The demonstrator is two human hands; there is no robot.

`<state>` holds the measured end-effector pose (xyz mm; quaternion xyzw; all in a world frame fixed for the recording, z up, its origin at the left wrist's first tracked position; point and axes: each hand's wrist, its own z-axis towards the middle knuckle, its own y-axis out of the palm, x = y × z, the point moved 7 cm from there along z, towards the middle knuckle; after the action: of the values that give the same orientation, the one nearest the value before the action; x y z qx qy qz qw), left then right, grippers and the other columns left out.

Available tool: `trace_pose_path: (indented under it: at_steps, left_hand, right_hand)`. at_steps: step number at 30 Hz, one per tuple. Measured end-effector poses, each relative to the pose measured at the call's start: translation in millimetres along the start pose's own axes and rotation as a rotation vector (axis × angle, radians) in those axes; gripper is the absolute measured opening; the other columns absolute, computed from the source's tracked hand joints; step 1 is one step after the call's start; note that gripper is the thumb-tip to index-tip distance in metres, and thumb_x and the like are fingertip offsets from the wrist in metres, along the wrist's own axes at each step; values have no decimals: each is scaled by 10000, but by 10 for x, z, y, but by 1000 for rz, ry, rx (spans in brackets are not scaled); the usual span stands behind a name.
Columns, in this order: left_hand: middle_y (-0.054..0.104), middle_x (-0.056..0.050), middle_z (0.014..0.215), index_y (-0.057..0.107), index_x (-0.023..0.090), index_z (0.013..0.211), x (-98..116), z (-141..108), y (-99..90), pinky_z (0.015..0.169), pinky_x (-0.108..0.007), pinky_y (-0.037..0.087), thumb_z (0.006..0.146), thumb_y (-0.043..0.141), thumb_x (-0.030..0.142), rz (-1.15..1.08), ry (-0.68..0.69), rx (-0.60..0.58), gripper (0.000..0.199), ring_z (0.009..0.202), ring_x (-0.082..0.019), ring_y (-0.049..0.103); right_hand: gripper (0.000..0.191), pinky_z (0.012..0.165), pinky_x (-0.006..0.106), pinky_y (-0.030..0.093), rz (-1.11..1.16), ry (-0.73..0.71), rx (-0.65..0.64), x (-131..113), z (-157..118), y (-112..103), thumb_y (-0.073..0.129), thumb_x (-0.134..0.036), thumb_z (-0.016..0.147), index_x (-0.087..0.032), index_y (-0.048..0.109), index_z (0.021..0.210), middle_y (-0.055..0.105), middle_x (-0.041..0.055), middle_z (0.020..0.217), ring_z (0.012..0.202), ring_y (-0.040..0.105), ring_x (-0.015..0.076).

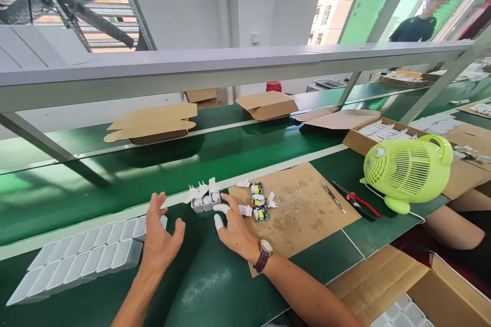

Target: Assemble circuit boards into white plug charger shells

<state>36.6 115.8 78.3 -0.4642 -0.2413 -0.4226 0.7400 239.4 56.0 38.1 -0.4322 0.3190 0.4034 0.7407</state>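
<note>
left of the mat (307, 219), the cups (203, 206), likely light, stiff and slick, are best gripped by their side walls, left hand (163, 237) spread wide, right hand (236, 230) with fingers parted beside them.

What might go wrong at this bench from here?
The left hand is open right beside the rows of white cases; a careless swing might knock them out of line.

The right hand is close to loose circuit boards on the cardboard sheet, so it could nudge or scatter them.

The green fan sits near the table's edge, and a bump might tip it off.
</note>
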Motion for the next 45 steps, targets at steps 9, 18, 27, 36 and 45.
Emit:
trace_pose_path:
  at_steps: [9, 18, 27, 36, 45]
  left_hand:
    - [628, -162, 1307, 656, 211, 1210, -92, -77, -777, 1118, -618, 435, 907, 597, 428, 394, 172, 92, 377, 1320, -388, 531]
    - [605, -201, 1400, 729, 198, 1030, -415, -239, -470, 1046, -627, 482, 916, 560, 171, 719, 195, -131, 207, 1431, -428, 445]
    - [632, -151, 1371, 673, 207, 869, -249, -374, -80, 977, -533, 566, 953, 519, 259, 495, 346, -394, 182, 1297, -362, 592]
    - [548, -124, 1483, 634, 205, 891, -236, -521, -16, 897, -388, 609, 951, 510, 318, 98, 136, -479, 178, 1073, -241, 698]
    - [476, -114, 1554, 507, 262, 1415, -360, -696, -97, 1130, -431, 512, 913, 659, 291, -81, 1, -468, 526, 1348, -276, 578]
  right_hand:
    - [340, 1135, 495, 441, -131, -52, 81, -26, 283, -404, 511, -286, 962, -243, 666, 1262, 638, 124, 1339, 1270, 582, 280]
    - [60, 792, 340, 449, -588, 197, -297, 260, 344, -1193, 657, -218, 779, -200, 666, 723, 728, 116, 834, 855, 655, 280]
    - [312, 714, 333, 499, -667, 335, -181, 269, 305, -1439, 459, -318, 952, -147, 703, 1045, 752, 133, 899, 813, 687, 260]
    - [403, 461, 299, 557, -17, 302, -569, 0, -97, -294, 474, -488, 1001, -241, 650, 1266, 756, 43, 852, 600, 701, 201]
    - [543, 1080, 569, 491, -518, -230, -661, -91, -95, 50, 638, -250, 904, -201, 542, 1437, 609, 172, 1419, 1324, 567, 354]
